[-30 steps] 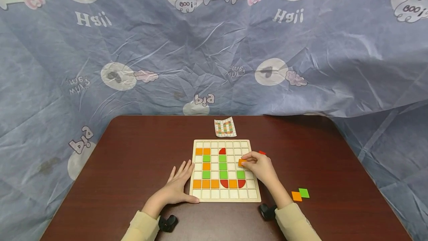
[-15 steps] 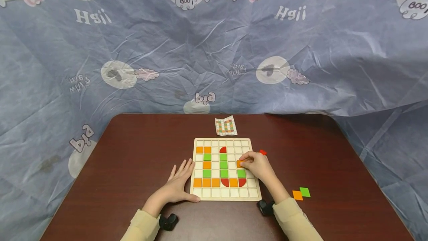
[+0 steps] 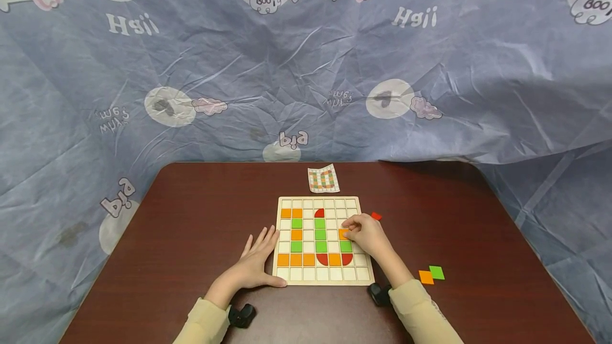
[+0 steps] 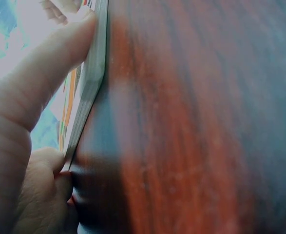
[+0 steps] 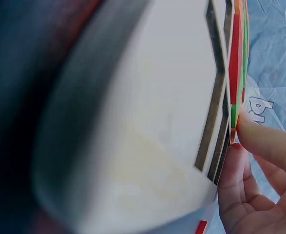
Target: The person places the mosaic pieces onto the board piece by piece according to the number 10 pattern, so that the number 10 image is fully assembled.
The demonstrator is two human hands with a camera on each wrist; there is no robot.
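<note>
A wooden grid board lies mid-table with orange, green and red tiles set in its cells. My right hand is over the board's right side, thumb and forefinger pinching an orange square tile. That tile lies at a cell just above a green tile; the fingers partly cover it. In the right wrist view, the thumb is at the tile's edge. My left hand rests with spread fingers along the board's left edge, its thumb at the near left corner. In the left wrist view, the thumb touches the board's edge.
A small printed pattern card lies behind the board. Right of the board are a loose orange tile, a green tile touching it, and a red piece partly behind the right hand. A patterned cloth hangs behind the table.
My right hand has shifted slightly left and down, bringing the orange tile to the cell above the green one. The left hand has stayed at the board's edge.
</note>
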